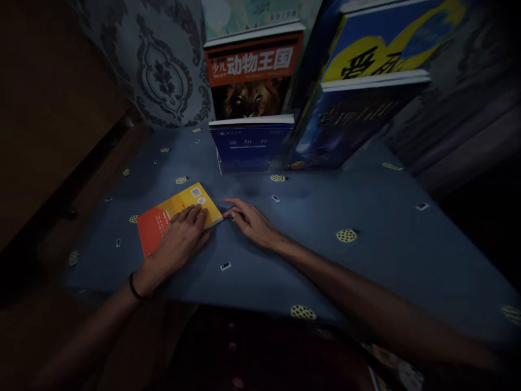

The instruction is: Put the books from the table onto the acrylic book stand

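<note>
A thin orange and yellow book (151, 229) lies at an angle on the table, with a barcode near its far corner. My left hand (182, 234) rests flat across it, palm down with fingers stretched out, covering part of the cover. Just off the book's right corner is my right hand (253, 224), on its side over the cloth. Its fingers point left and are slightly apart, with nothing seen between them. The fingertips come close to the book's edge; I cannot tell whether they touch it. A ring shows on this hand.
A blue tablecloth (317, 260) with pineapple prints covers the table. At the back stand several books: a lion-cover book (254, 92), a small blue book (250, 149) before it, and a dark blue book (350, 119) at the right. Patterned fabric (163, 70) hangs behind.
</note>
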Available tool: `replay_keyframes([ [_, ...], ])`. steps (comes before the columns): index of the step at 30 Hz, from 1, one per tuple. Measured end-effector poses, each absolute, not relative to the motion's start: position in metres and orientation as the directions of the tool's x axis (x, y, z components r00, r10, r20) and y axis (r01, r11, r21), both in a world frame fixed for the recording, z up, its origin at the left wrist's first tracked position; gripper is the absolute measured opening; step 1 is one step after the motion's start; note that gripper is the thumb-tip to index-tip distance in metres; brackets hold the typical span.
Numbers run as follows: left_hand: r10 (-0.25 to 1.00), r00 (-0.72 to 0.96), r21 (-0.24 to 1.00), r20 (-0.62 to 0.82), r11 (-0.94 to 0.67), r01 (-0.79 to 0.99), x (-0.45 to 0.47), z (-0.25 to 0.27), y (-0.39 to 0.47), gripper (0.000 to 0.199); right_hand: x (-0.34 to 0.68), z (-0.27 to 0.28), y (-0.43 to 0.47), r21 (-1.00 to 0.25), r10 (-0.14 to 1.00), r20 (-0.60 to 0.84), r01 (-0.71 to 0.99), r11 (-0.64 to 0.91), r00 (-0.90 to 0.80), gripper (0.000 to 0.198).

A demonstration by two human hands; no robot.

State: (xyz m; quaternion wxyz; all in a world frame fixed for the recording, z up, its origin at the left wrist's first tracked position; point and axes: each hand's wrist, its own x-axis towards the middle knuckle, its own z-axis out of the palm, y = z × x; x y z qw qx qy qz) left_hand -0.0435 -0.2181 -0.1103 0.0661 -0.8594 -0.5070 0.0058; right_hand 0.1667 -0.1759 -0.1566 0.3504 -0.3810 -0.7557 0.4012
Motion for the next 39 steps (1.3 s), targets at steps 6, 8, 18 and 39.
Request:
replay_keyframes([
  [6,0.886,0.463,-0.185,-0.026,-0.46,0.869,-0.038,-0.101,-0.211,0.036,0.167,-0.154,-0.176,-0.879,0.866,0.201,0.305,0.366,-0.458,0.041],
  [8,0.883,0.467,-0.197,-0.047,-0.467,0.862,-0.034,-0.098,-0.209,0.035,0.168,-0.153,-0.175,-0.885,0.864,0.2,0.294,0.362,-0.462,0.041],
  [18,0.887,0.45,-0.147,-0.104,-0.461,0.875,-0.043,-0.086,-0.199,0.038,0.17,-0.152,-0.176,-0.885,0.864,0.189,0.3,0.356,-0.467,0.043],
  [39,0.876,0.47,-0.19,-0.106,-0.481,0.856,-0.036,-0.091,-0.207,0.033,0.169,-0.153,-0.178,-0.95,0.884,0.147,0.185,0.252,-0.445,0.045],
])
